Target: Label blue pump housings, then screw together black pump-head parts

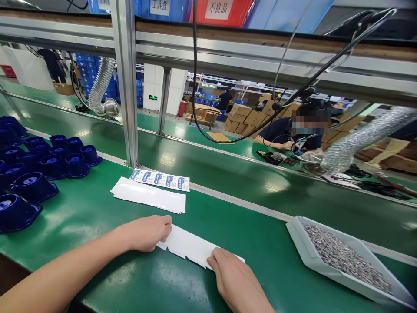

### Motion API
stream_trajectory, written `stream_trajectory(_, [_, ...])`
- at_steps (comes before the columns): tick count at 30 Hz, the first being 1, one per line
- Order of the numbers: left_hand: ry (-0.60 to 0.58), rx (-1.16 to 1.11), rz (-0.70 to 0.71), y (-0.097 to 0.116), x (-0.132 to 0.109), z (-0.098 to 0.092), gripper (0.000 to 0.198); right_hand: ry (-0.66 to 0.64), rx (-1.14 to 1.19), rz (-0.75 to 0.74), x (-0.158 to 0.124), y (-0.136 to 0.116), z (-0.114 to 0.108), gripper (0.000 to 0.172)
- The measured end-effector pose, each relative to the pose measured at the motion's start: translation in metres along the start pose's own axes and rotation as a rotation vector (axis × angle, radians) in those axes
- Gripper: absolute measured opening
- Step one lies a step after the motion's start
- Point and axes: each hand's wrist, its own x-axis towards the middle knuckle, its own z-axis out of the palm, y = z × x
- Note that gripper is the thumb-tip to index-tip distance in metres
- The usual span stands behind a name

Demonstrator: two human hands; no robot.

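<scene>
Both hands grip a stack of white paper strips [190, 243] just above or on the green bench; whether it touches the surface I cannot tell. My left hand [151, 232] pinches the left end, fingers closed. At the right end, my right hand [233, 274] has its thumb and fingers closed on the strips. Their lower edges are uneven. Beyond them lies another pile of blank white strips [150, 195]. Behind that pile is a strip of blue-and-white printed labels [159, 179].
Several dark blue plastic cups [34, 187] stand at the left. A pale tray [301, 243] full of small metal pins [345, 256] sits at the right. A metal post [125, 87] rises behind the labels. Across the conveyor, a masked co-worker [280, 132] handles parts near a silver duct [355, 139].
</scene>
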Motion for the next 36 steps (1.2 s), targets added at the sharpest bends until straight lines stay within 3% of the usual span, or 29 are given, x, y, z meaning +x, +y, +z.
stream_trajectory(6, [0.01,-0.074,-0.015,0.002,-0.002,-0.002,0.021,-0.133,0.063,0.128,0.006,-0.009,-0.02,0.032])
stream_trajectory(12, [0.094,-0.187,-0.057,-0.001,-0.02,-0.012,0.017,-0.099,0.293,0.004,0.001,0.003,-0.033,0.033])
stream_trajectory(16, [0.12,-0.23,-0.044,-0.005,-0.024,-0.012,0.018,-0.146,0.425,-0.064,-0.008,0.017,-0.046,0.019])
stream_trajectory(21, [0.115,-0.305,-0.044,-0.008,-0.021,-0.007,0.017,-0.096,0.374,-0.068,-0.019,0.026,-0.054,0.022])
stream_trajectory(26, [0.117,-0.324,-0.039,-0.01,-0.02,-0.006,0.018,-0.043,0.217,0.142,-0.015,0.023,-0.049,0.012])
stream_trajectory(30, [0.105,-0.315,-0.037,-0.01,-0.02,-0.006,0.02,-0.041,0.096,0.362,-0.012,0.029,-0.051,0.036])
stream_trajectory(33, [0.093,-0.307,-0.039,-0.01,-0.021,-0.006,0.02,-0.048,0.095,0.388,-0.011,0.04,-0.052,0.038])
stream_trajectory(36, [0.098,-0.307,-0.037,-0.01,-0.021,-0.007,0.02,-0.032,0.216,0.324,-0.006,0.057,-0.049,0.029])
